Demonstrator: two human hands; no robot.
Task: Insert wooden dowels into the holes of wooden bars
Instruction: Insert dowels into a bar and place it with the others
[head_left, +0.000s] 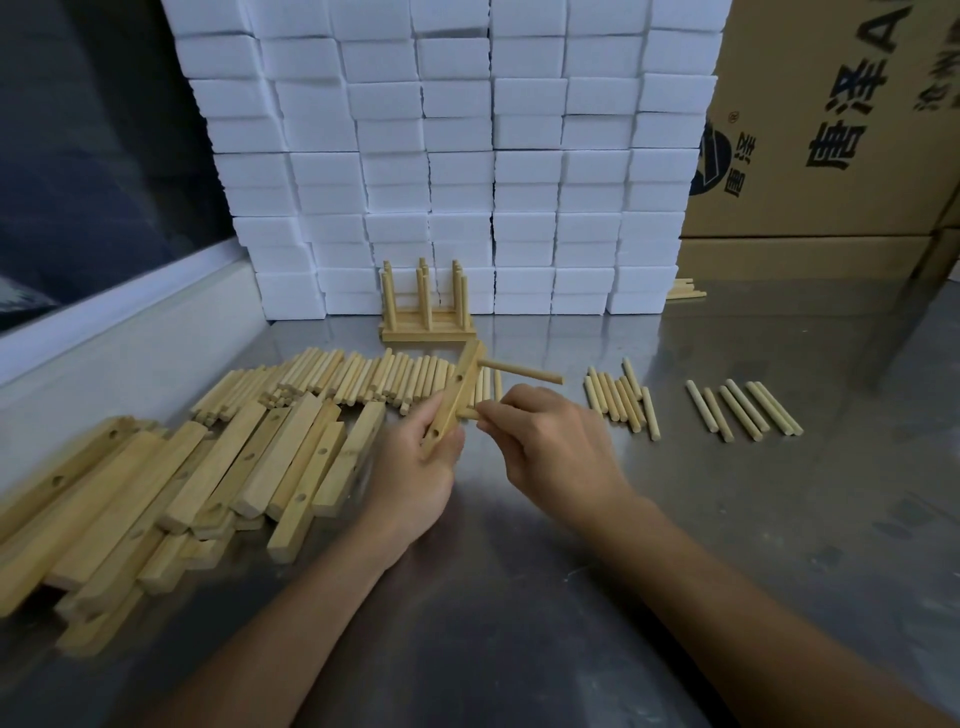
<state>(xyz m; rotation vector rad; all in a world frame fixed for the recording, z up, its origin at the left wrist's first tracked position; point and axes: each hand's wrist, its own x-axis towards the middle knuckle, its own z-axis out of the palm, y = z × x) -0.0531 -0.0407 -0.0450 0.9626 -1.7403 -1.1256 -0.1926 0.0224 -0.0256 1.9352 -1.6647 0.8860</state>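
Both hands work on 1 wooden bar above the steel worktop.

The left hand (415, 457) has its fingers curled around the lower end of the wooden bar (457, 395), which it holds tilted in the air. The right hand (550, 441) pinches a second dowel (467, 413) with curled fingers, and the dowel tip is at the side of the bar, near its middle. 1 inserted dowel (522, 372) already sticks out to the right from the upper part of the bar. A pile of loose bars (208, 483) lies on the left, a row of dowels (353, 379) lies behind the hands, and 2 smaller dowel groups (743, 410) lie on the right. A finished rack (428, 317) stands before stacked white foam blocks (467, 156). The worktop (571, 597) is shiny metal, and a cardboard box (831, 130) stands at the right.
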